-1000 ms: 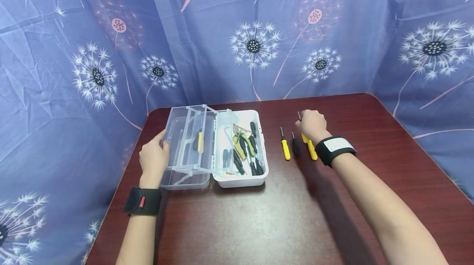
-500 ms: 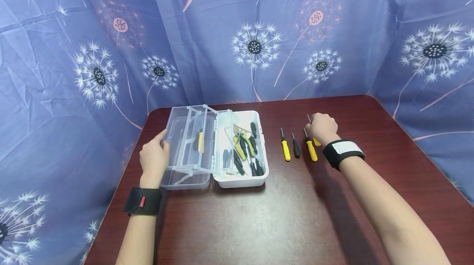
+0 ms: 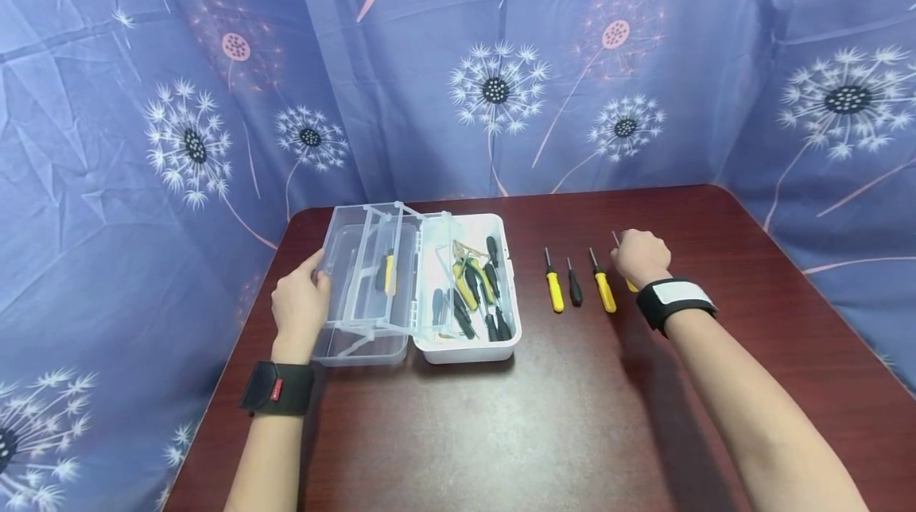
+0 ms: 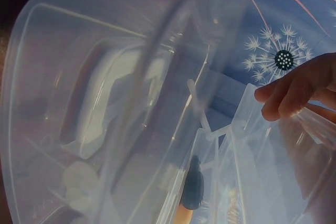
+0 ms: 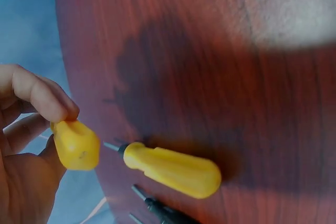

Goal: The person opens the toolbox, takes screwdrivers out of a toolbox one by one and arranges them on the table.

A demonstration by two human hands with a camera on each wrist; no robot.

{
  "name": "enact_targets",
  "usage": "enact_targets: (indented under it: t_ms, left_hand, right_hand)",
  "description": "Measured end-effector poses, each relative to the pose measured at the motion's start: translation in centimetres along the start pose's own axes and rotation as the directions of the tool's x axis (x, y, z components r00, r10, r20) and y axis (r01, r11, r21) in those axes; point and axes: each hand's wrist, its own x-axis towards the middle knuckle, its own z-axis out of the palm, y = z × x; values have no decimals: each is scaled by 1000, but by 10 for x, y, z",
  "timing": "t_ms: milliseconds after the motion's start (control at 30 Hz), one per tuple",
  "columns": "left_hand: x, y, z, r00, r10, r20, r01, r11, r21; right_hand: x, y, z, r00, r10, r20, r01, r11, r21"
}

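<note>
Three screwdrivers lay side by side on the table [image 3: 572,416] in the head view: a yellow screwdriver [image 3: 554,291], a black screwdriver [image 3: 575,289] and a second yellow screwdriver [image 3: 604,290], all with shafts pointing away from the person. Right hand [image 3: 639,256] sat just right of that row, fingers curled round a held yellow screwdriver [image 3: 630,283]; its shaft tip poked out beyond the knuckles, long axis parallel to the row. Left hand [image 3: 299,307] held the far-left edge of the clear lid [image 3: 358,281] of the open toolbox [image 3: 465,345], well apart from the row.

Left wrist view: fingertips [image 4: 286,95] curled over the rim of the clear lid [image 4: 105,103]; dark tool shapes showed dimly through the plastic, too blurred to name.

Right wrist view: right hand [image 5: 26,145] pinched the held yellow screwdriver [image 5: 76,144] between thumb and fingers, handle butt toward the lens. The second yellow screwdriver [image 5: 173,169] lay flat just beside it, not touching; the black screwdriver [image 5: 163,211] lay beyond. Right hand was plainly the nearer to the row.
</note>
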Motion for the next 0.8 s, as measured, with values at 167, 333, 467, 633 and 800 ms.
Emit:
enact_targets:
  t_ms: [167, 333, 467, 633, 800]
  left_hand:
    - [0, 0, 0, 1000, 4, -1, -4, 1000, -8]
    - [-1, 0, 0, 1000, 6, -9, -6, 1000, -11]
    - [-1, 0, 1, 1000, 11, -13, -11, 1000, -11]
    - [-1, -1, 1, 1000, 13, -6, -14, 1000, -2]
    - [-1, -1, 1, 1000, 7, -14, -7, 1000, -4]
  right_hand:
    - [1, 4, 4, 1000, 8, 8, -8, 1000, -7]
    - [1, 7, 11, 1000, 2, -16, -2, 1000, -13]
    - [1, 8, 16, 1000, 5, -14, -5, 1000, -20]
    - [-1, 9, 21, 1000, 12, 17, -11, 999, -36]
    - [-2, 9, 22, 999, 13, 38, -12, 999, -36]
